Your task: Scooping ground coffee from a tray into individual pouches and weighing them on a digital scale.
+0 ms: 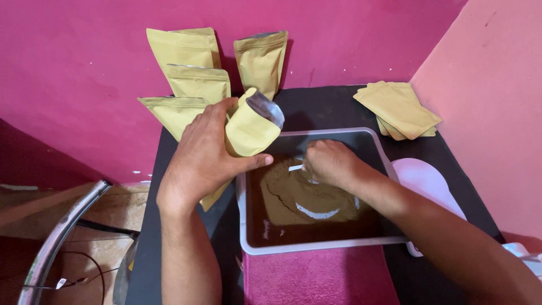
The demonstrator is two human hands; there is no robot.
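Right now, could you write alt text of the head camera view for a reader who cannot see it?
The left hand holds an open yellow pouch beside a grey tray of brown powder, where the right hand scoops. Filled pouches lean on a pink wall; flat ones lie stacked.

Two hands: left hand (206,155) at nine o'clock, right hand (330,162) at centre. One open pouch (251,127) held. Four filled pouches (197,82) standing at eleven o'clock. One stack of flat pouches (398,108), number unclear, at two o'clock. One tray (316,246) of brown powder (299,197).
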